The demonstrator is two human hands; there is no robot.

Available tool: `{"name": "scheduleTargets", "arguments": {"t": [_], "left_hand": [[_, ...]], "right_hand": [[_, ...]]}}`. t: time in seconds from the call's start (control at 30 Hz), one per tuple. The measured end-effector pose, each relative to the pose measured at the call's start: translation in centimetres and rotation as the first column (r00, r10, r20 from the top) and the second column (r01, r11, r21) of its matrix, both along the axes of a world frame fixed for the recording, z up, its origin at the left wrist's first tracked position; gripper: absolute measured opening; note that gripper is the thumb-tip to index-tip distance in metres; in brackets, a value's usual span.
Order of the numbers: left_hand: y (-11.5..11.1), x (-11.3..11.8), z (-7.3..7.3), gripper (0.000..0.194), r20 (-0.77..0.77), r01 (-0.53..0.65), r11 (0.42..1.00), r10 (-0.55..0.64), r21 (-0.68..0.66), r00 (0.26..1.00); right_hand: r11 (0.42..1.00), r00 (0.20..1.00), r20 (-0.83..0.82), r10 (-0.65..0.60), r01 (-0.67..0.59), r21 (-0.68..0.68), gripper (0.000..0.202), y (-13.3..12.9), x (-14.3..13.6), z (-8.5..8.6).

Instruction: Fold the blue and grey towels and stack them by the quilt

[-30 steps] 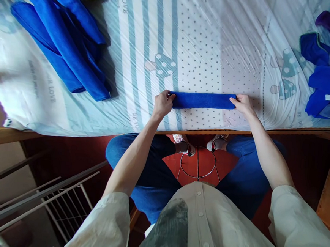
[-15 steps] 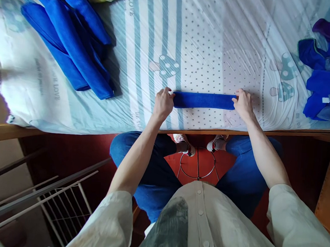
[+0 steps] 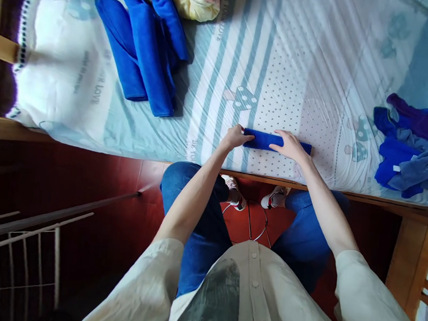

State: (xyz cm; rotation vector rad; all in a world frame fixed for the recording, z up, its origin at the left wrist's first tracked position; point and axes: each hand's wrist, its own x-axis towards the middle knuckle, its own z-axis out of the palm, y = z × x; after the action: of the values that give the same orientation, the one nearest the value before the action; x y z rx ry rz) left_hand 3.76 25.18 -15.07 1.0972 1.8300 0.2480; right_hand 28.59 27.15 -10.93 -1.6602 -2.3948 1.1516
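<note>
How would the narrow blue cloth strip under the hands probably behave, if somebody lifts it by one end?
The blue cloth strip would probably droop, since it looks like soft fabric. It is likely light, being rather small and narrow. Rolling seems unlikely, because it lies flat on the sheet.

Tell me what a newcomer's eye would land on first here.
Probably the narrow blue cloth near the edge of the bed, with the left hand at one end and the right hand spread over it. Next, the larger blue fabric at upper left and the blue-and-purple heap at far right.
</note>
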Motion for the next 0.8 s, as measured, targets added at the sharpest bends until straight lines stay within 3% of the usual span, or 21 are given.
{"name": "scheduleTargets", "arguments": {"t": [0.17,0.3,0.4,0.6,0.8], "left_hand": [[0.3,-0.9,1.4,0.039,0.179,-0.003,0.997,-0.011,0.075,0.984],[0.5,-1.8,3.5,0.036,0.348,-0.036,0.959,-0.067,0.282,0.935],[0.5,-2.8,4.5,0.038,0.466,-0.15,0.905,-0.059,0.398,0.883],[0.0,-7.0,5.4,0.066,0.64,-0.444,0.76,0.049,0.474,0.767],[-1.8,-12.2,5.3,0.087,0.667,-0.428,0.776,0.012,0.464,0.745]], "right_hand": [[0.974,0.99,0.025,0.138,-0.132,-0.186,0.091,3.2,-5.7,0.8],[0.955,0.981,0.003,0.194,-0.188,-0.231,0.069,5.2,-8.3,2.3],[0.95,0.984,-0.042,0.175,-0.18,-0.255,0.049,5.9,-10.0,3.8],[0.998,0.989,-0.143,0.042,-0.05,-0.049,0.057,6.1,-14.9,5.8],[0.994,0.967,-0.254,-0.003,0.03,0.102,0.057,5.9,-21.9,7.2]]}}
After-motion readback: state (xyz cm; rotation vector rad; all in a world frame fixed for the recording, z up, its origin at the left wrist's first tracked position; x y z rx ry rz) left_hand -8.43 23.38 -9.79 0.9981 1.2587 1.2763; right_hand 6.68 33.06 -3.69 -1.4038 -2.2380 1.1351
